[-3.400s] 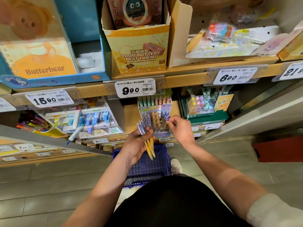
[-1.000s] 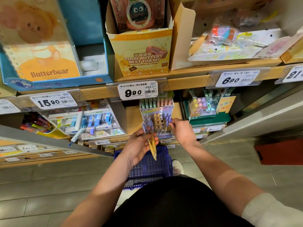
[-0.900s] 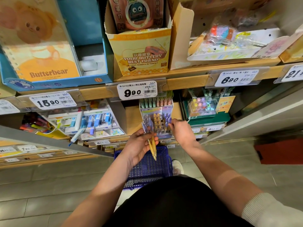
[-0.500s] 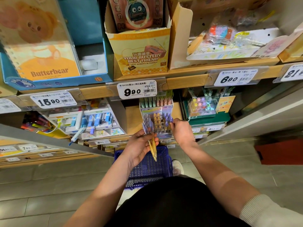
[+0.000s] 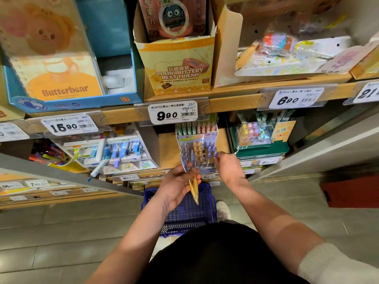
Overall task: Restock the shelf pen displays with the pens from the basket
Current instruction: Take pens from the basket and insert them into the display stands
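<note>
Lower centre, the blue basket sits partly hidden behind the left hand, which grips a few pens. Just above, the right hand meets the pen display at its right edge, fingers curled; their hold is hidden.

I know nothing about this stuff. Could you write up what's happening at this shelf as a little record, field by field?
place: shop shelves with price tags
left hand: grips a small bunch of pens, yellow and clear purple
right hand: fingertips at the right side of the pen display; whether it holds a pen is hidden
pen display: on the lower shelf, under the 9.90 price tag
basket: blue, on the floor below the hands
</note>
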Demonstrator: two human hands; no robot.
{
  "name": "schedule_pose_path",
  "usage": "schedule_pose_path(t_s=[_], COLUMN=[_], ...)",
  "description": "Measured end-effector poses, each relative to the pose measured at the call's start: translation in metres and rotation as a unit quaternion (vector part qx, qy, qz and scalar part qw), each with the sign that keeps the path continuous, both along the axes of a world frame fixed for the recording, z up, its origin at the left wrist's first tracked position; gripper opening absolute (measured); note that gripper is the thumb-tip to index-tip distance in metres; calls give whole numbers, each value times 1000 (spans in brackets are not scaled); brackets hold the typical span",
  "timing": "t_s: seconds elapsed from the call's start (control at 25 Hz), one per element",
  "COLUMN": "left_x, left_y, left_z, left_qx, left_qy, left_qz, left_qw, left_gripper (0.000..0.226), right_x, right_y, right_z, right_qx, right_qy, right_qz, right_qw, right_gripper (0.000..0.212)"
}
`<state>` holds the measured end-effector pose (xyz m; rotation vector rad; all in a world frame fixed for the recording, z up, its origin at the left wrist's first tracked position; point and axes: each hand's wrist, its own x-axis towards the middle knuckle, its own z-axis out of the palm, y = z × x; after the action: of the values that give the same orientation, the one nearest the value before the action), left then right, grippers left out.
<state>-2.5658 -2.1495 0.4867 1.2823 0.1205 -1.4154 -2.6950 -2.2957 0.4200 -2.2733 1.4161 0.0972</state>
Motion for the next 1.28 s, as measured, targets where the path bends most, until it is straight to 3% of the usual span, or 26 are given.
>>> schedule_pose_path(t_s=[0.28,0.36,0.44,0.72,0.84,0.96,1.12,1.28], left_x=[-1,-3,-6,-6,-2,1,4,4], left_y=[-5,-8,-9,-10,-10,-6,-5,-8], left_z=[-3,-5,-7,-9,-8,-11,-15,-12], left_qx=[0,4,3,4,45,82,83,40], left_qy=[-12,-16,-18,-40,-61,-96,-73,-30], left_qz=[2,-2,-12,-53,-82,-104,-104,-61], left_qw=[1000,1000,1000,998,994,987,988,997], left_gripper=[19,19,20,24,22,28,27,5], right_x=[-6,-6,-1,2,-8,-21,-28,-27], right_y=[-1,9,20,25,16,2,2,9], right_z=[24,42,60,61,58,53,40,24], right_qx=[140,245,362,417,379,267,108,94], right_qy=[24,-111,-259,-343,-427,-455,-374,-346], right_qz=[-31,-73,-119,-181,-243,-280,-227,-185], right_qw=[989,960,887,822,784,802,893,915], right_gripper=[27,29,24,22,24,14,7,9])
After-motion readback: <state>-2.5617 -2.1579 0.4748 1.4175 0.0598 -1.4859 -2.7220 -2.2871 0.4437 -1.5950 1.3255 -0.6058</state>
